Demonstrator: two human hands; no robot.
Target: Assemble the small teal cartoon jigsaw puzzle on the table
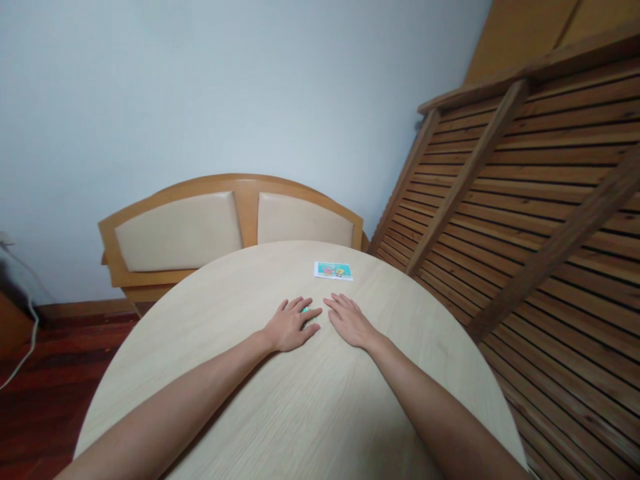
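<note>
My left hand (294,325) lies palm down with its fingers spread on the round pale wooden table (310,413). Under and between its fingers shows a small green and white item (307,311); most of it is hidden, so its kind cannot be made out. To the right, my right hand (349,320) rests palm down, fingers stretched out, with nothing seen in it. A flat turquoise card or booklet (333,271) with cartoon figures and a white edge lies beyond both hands, apart from them.
Behind the table stands a wooden headboard (247,207) with cream padded panels against a pale wall (250,87). A slatted wooden frame (505,200) leans along the right side. At the far left a white cable (35,327) hangs to the dark red floor (65,373).
</note>
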